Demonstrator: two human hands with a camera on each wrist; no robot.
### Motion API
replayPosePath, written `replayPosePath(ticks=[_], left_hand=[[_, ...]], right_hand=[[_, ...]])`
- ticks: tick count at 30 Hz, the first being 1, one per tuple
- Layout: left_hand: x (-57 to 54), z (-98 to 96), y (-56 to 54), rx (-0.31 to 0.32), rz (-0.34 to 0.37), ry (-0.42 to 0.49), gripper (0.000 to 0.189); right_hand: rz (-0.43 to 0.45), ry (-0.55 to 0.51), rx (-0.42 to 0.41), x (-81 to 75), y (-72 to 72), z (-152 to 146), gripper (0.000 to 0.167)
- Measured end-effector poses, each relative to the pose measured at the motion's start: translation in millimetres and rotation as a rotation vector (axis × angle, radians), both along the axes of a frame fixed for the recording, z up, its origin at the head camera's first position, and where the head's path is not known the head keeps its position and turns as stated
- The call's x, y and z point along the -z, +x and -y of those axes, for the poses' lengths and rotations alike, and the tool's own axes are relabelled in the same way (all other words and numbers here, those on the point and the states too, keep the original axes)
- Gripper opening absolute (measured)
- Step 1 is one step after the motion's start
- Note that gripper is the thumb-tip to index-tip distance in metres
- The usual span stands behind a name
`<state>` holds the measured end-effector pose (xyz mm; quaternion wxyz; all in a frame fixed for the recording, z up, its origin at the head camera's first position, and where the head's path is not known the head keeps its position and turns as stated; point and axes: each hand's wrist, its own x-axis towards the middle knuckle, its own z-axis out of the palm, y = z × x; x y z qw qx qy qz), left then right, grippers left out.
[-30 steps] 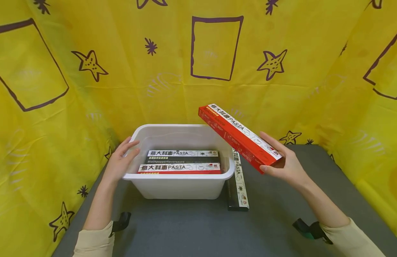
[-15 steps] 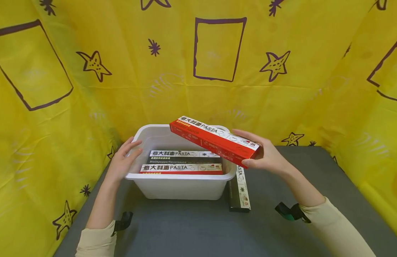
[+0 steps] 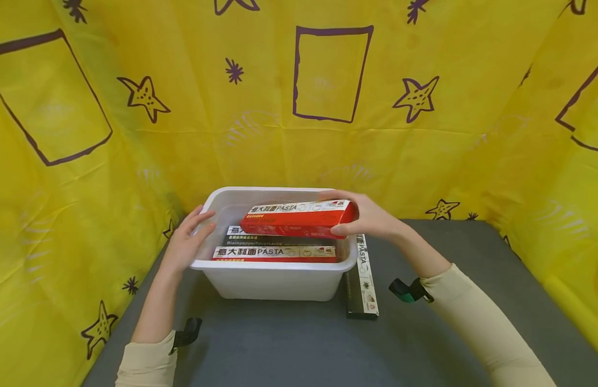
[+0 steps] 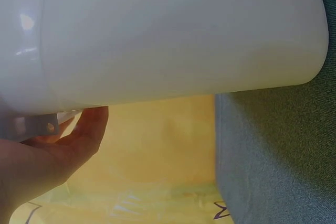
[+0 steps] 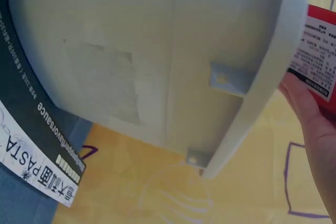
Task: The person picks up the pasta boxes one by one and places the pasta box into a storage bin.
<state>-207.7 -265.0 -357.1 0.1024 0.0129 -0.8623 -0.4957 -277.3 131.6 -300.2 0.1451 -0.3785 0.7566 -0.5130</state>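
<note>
My right hand [image 3: 364, 217] grips the right end of a red pasta box [image 3: 294, 219], held over the inside of a white plastic tub [image 3: 279, 284] and slightly tilted. Part of that pasta box [image 5: 318, 51] shows past the rim in the right wrist view. At the tub's left rim, my left hand [image 3: 186, 240] holds the edge; in the left wrist view the hand [image 4: 63, 153] is partly hidden behind the rim. Inside the tub lie a black pasta box [image 3: 252, 240], partly covered from view by the red one, and another red-and-white pasta box [image 3: 274, 252] in front.
A second black pasta box [image 3: 361, 293] lies on the grey table [image 3: 289, 344], just right of the tub. Yellow patterned cloth [image 3: 260, 150] hangs behind and at both sides.
My right hand has carried the red pasta box left and down, from right of the tub to over its inside, levelling it. My left hand stays at the rim.
</note>
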Motion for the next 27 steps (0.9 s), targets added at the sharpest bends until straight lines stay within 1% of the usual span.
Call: replayPosePath(ticks=[3, 5, 8, 10, 11, 12, 16, 21, 27], left_hand=[[0.0, -0.1, -1.0, 0.0, 0.002, 0.005, 0.053], [0.6, 0.2, -1.4, -0.002, -0.001, 0.002, 0.053], [1.5, 0.3, -1.4, -0.005, -0.008, -0.004, 0.052], [1.2, -0.1, -0.7, -0.005, -0.009, -0.002, 0.051], [0.7, -0.4, -0.3, -0.004, -0.006, 0.0, 0.051], [0.3, -0.6, -0.2, -0.003, -0.003, 0.003, 0.051], [-0.8, -2.6, 0.0, 0.0, 0.008, -0.003, 0.052], [-2.6, -3.3, 0.3, -0.006, 0.017, -0.007, 0.052], [-2.7, -3.2, 0.6, -0.004, 0.028, 0.005, 0.054]], right_hand=[[-0.015, 0.016, -0.019, 0.9, -11.0, 9.2, 0.073], [-0.064, 0.017, -0.012, 1.1, -19.7, 13.1, 0.074], [-0.187, -0.004, 0.063, 1.7, -31.0, 15.1, 0.072], [-0.269, -0.003, 0.14, 2.3, -34.2, 13.0, 0.071], [-0.296, -0.004, 0.175, 2.5, -34.1, 11.7, 0.07], [-0.311, -0.004, 0.205, 3.7, -33.2, 9.8, 0.07], [-0.316, 0.016, 0.286, 9.9, -22.3, -1.8, 0.07], [-0.26, 0.03, 0.348, 20.4, -5.8, -18.0, 0.078], [-0.189, 0.049, 0.412, 38.4, 8.5, -38.5, 0.087]])
